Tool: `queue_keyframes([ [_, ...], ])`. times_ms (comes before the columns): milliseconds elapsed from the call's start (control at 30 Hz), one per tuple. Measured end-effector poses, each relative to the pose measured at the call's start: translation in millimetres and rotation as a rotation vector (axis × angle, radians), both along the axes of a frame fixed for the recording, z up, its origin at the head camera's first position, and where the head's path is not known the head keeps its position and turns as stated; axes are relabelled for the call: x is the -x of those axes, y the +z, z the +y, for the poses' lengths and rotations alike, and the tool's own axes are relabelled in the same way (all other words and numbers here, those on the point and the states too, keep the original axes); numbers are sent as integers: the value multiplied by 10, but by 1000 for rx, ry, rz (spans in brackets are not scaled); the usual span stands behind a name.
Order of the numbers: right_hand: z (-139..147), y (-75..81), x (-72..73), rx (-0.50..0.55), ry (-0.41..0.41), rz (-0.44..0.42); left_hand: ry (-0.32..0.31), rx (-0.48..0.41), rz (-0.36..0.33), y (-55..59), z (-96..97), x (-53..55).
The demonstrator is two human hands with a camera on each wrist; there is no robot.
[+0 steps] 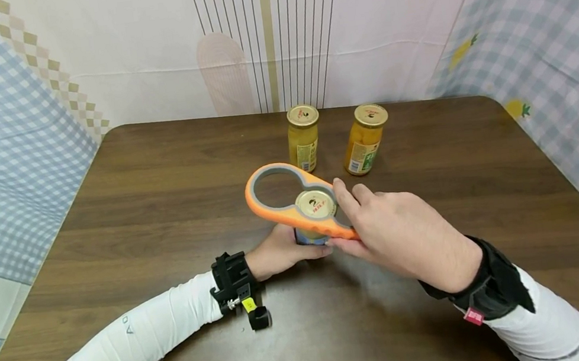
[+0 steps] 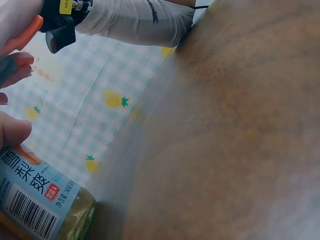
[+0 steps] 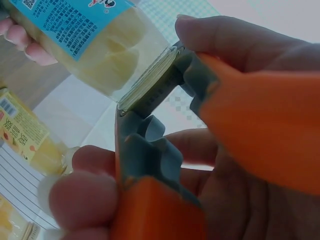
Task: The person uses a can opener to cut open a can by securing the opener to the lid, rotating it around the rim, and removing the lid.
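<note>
My left hand [image 1: 281, 250] grips a glass jar [image 3: 112, 67] with a blue label and pale fruit pieces inside. In the left wrist view, the label of this jar [image 2: 37, 192] carries a barcode. Orange and grey, a jar opener [image 1: 291, 218] with two round openings lies over the jar's gold lid [image 1: 316, 203]. My right hand [image 1: 402, 224] holds the opener by its right end, thumb and fingers on either side. Seen from the right wrist, the opener's grey inner ridges [image 3: 187, 75] sit against the lid's edge.
Behind the hands stand two more lidded jars, one yellowish [image 1: 304, 143] and one orange-yellow [image 1: 365, 139]. The brown wooden table [image 1: 162, 189] ends at a patterned cloth [image 1: 146, 54] at the back. Checked cloth hangs on both sides.
</note>
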State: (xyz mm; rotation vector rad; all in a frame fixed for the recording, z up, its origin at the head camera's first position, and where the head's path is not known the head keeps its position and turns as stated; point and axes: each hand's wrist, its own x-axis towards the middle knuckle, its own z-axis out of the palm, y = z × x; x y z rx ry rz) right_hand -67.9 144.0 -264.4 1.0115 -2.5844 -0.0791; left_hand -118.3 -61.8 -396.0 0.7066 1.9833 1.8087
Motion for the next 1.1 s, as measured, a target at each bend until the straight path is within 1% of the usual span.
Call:
queue_keyframes([
  [67, 5, 3, 7, 5, 2, -1, -2, -2, 5, 1, 1, 4],
  [233, 27, 4, 30, 14, 10, 5, 12, 20, -49, 17, 4, 2],
  [333, 40, -2, 44, 15, 16, 21, 13, 27, -63, 21, 9, 4],
  [433, 50, -3, 53, 13, 24, 36, 6, 23, -53, 19, 11, 10],
  [600, 58, 1, 59, 8, 35, 32, 1, 15, -57, 9, -1, 9],
  [833, 64, 7, 73, 0, 45, 31, -10, -28, 7, -7, 12, 28],
  [1000, 76, 6, 91, 0, 56, 45, -1, -17, 5, -4, 11, 27],
  [1100, 87, 4, 99, 4, 62, 41, -10, -29, -6, -9, 15, 31],
])
